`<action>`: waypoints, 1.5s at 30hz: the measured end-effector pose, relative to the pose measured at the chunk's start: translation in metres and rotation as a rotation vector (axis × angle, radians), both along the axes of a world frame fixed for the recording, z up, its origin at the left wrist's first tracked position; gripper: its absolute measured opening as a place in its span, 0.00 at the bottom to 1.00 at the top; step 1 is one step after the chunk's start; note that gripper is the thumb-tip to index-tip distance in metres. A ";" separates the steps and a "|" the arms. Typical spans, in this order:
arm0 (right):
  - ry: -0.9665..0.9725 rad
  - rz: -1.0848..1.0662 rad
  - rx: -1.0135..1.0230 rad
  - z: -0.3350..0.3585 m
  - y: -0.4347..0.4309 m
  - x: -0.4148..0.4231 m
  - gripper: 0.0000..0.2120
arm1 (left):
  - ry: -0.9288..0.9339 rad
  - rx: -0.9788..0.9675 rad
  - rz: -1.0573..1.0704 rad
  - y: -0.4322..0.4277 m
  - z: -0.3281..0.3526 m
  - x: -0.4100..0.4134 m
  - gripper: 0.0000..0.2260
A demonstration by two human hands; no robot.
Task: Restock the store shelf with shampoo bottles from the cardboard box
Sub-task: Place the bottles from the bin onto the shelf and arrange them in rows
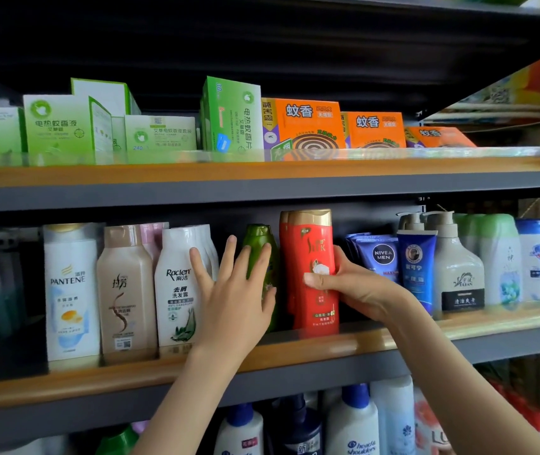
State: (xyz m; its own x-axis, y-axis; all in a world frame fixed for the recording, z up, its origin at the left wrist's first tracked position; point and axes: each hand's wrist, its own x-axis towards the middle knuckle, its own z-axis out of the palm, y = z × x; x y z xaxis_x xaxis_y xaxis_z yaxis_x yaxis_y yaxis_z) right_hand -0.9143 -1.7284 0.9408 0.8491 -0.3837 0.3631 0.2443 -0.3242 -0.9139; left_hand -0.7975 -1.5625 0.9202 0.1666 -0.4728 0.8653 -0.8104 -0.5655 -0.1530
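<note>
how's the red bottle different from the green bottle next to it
The red bottle has a gold cap and stands taller; the green bottle has a green cap and looks shorter. The right hand grips the red bottle, while the left hand lays straight fingers on the green bottle. Both stand upright on the same shelf.

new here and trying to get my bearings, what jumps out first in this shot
The tall red plastic shampoo bottle with a gold cap stands out mid-way along the middle shelf, gripped by the right hand. Just left of it, the left hand lays straight fingers against a dark green plastic bottle. Above, bright orange cardboard boxes line the upper shelf.
</note>
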 end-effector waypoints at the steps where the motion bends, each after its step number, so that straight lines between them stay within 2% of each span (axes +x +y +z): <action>1: -0.028 0.004 0.018 0.000 -0.001 -0.001 0.48 | 0.011 -0.007 -0.015 -0.001 -0.001 0.000 0.24; 3: -0.091 0.031 0.072 0.000 -0.001 -0.003 0.45 | 0.047 -0.037 -0.064 -0.003 -0.001 -0.003 0.24; 6: -0.169 0.027 0.176 0.001 0.000 -0.003 0.31 | 0.151 -0.103 -0.191 -0.007 0.002 -0.011 0.26; 9: -0.192 -0.009 0.170 0.000 -0.004 0.002 0.28 | 0.280 -0.177 -0.358 -0.013 0.004 -0.018 0.32; 12: -0.205 -0.151 0.180 -0.004 -0.009 0.008 0.18 | 0.520 -0.209 -0.549 -0.019 0.001 -0.026 0.35; 14: -0.144 -0.235 0.100 -0.006 -0.011 0.009 0.15 | 0.623 -0.233 -0.592 -0.024 -0.002 -0.035 0.38; 19: -0.054 -0.387 -0.185 -0.004 -0.016 0.002 0.19 | 0.620 -0.257 -0.545 -0.046 -0.007 -0.056 0.40; 24: -0.019 -0.329 -0.214 -0.001 -0.025 0.001 0.20 | 0.569 -0.361 -0.448 -0.063 -0.007 -0.072 0.45; 33: -0.034 -0.229 0.037 0.010 -0.027 0.024 0.19 | 0.486 -0.372 -0.318 -0.076 -0.005 -0.078 0.48; 40: 0.032 -0.062 0.386 0.015 -0.032 0.048 0.23 | 0.518 -0.366 -0.414 -0.073 -0.001 -0.062 0.47; 45: 0.077 -0.075 0.432 0.018 -0.039 0.058 0.26 | 0.538 -0.285 -0.462 -0.069 0.000 -0.057 0.48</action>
State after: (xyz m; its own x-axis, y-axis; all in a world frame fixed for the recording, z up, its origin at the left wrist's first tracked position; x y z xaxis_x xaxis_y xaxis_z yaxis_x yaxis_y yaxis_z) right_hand -0.8566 -1.7676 0.9583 0.8313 -0.5480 0.0928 0.1605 0.0769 -0.9840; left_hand -0.8549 -1.6310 0.9202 0.4392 -0.3679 0.8196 -0.8957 -0.1090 0.4311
